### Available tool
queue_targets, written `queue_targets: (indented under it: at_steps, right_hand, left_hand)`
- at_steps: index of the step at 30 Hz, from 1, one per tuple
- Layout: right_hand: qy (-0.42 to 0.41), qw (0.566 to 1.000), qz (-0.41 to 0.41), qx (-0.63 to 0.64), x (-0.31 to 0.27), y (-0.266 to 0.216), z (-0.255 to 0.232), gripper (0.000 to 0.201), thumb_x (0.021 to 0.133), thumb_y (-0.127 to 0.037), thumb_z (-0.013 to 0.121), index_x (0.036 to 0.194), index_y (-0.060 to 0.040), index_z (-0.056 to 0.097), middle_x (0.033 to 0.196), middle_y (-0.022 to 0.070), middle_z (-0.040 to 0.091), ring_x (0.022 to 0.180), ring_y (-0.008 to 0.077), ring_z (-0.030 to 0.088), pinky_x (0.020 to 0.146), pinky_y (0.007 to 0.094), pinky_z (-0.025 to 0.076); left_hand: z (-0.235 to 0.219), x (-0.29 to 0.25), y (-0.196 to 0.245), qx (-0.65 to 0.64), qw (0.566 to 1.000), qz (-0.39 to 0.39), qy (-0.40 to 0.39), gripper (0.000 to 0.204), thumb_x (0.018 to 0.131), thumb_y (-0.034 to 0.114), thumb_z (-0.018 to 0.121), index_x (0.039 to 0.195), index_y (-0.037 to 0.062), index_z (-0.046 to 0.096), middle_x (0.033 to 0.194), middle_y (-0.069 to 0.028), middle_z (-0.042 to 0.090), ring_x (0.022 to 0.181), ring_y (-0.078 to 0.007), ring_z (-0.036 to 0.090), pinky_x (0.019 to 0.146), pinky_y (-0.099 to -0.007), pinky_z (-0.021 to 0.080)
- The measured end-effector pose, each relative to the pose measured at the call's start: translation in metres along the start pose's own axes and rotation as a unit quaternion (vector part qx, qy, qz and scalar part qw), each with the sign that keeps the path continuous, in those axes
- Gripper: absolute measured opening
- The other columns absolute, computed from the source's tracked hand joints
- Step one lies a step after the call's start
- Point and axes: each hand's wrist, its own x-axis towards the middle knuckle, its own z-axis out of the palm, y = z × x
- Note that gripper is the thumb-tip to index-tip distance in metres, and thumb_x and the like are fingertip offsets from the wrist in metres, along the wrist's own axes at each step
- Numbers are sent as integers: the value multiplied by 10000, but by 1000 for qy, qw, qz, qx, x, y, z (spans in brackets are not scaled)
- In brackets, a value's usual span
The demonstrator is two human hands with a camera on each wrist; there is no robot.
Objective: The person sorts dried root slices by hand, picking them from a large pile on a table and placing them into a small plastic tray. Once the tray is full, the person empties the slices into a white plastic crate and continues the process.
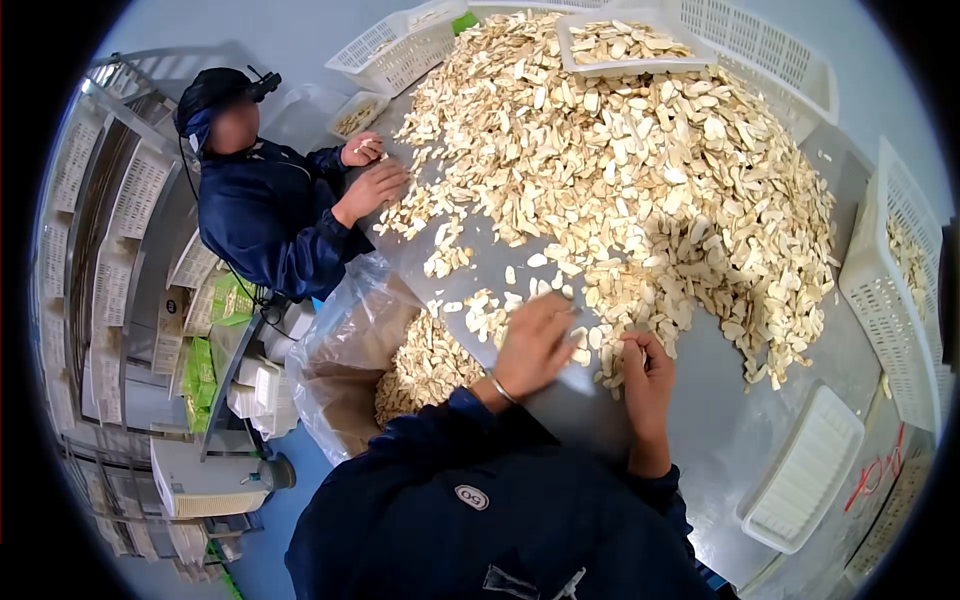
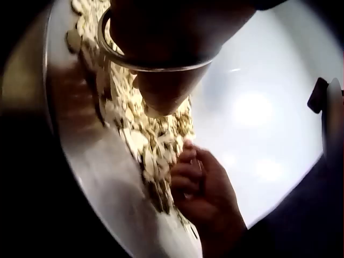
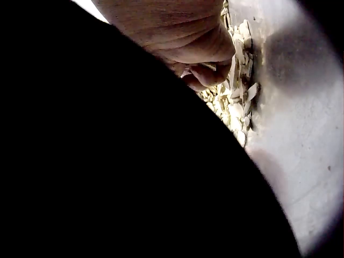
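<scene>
A large heap of pale, dried-looking slices (image 1: pixel 640 170) covers much of the metal table. My left hand (image 1: pixel 538 342), with a metal bangle at the wrist, hovers over a few scattered slices at the heap's near edge. Its fingers are extended and blurred. Just to its right, my right hand (image 1: pixel 648 390) has curled fingers, with thumb and forefinger pinching what looks like a pale slice. The left wrist view shows those curled right-hand fingers (image 2: pixel 188 174) beside the heap. In the right wrist view a dark sleeve (image 3: pixel 134 161) hides most of the right hand.
A plastic-lined box (image 1: pixel 345 370) of slices stands below the table's left edge. Across the corner, another person (image 1: pixel 275 200) works at the heap with both hands. White baskets (image 1: pixel 885 290) ring the table; a white tray (image 1: pixel 805 470) lies at right, near red scissors (image 1: pixel 878 468).
</scene>
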Motion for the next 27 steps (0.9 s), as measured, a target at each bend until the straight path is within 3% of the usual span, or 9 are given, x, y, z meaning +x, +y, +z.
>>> queue_targets:
  at_steps: [4, 11, 16, 21, 27]
  right_hand:
    - [10, 1000, -10, -16, 2, 1, -2, 131, 990, -101, 590, 1009, -16, 688, 778, -74, 552, 685, 13, 445, 589, 199, 349]
    - [17, 999, -31, -12, 1, -5, 0, 127, 970, -88, 597, 995, -7, 690, 742, -68, 551, 667, 20, 443, 585, 202, 343]
    - [19, 1000, 11, 18, 0, -6, 0, 121, 966, -81, 591, 989, -8, 685, 763, -63, 551, 691, 18, 445, 605, 200, 347]
    - [8, 1000, -14, -6, -2, -8, -1, 117, 967, -82, 595, 998, -9, 682, 769, -68, 538, 701, 13, 441, 608, 201, 344]
    - [-2, 1000, 2, 7, -4, -11, 1, 123, 987, -99, 599, 1017, -12, 681, 742, -79, 520, 679, 7, 433, 588, 197, 334]
  left_hand:
    - [23, -8, 19, 1, 996, 64, -64, 349, 842, 162, 708, 1156, 35, 625, 1273, -170, 580, 1208, -378, 539, 1008, -480, 429]
    - [33, 15, -14, 150, 989, -2, 13, 342, 857, 164, 670, 1164, 26, 608, 1270, -172, 568, 1229, -380, 517, 1053, -505, 380]
    - [35, 22, -42, 161, 986, -27, 37, 211, 854, 155, 671, 1048, 79, 647, 1159, -94, 606, 1125, -308, 565, 1025, -490, 385]
    - [-2, -12, -63, 185, 977, -68, 87, 132, 816, 92, 699, 943, 79, 665, 1065, -92, 635, 996, -314, 590, 879, -436, 455]
    - [-49, -72, -115, 292, 934, -164, 123, 115, 815, 87, 689, 928, 85, 667, 1052, -104, 646, 986, -332, 602, 874, -451, 453]
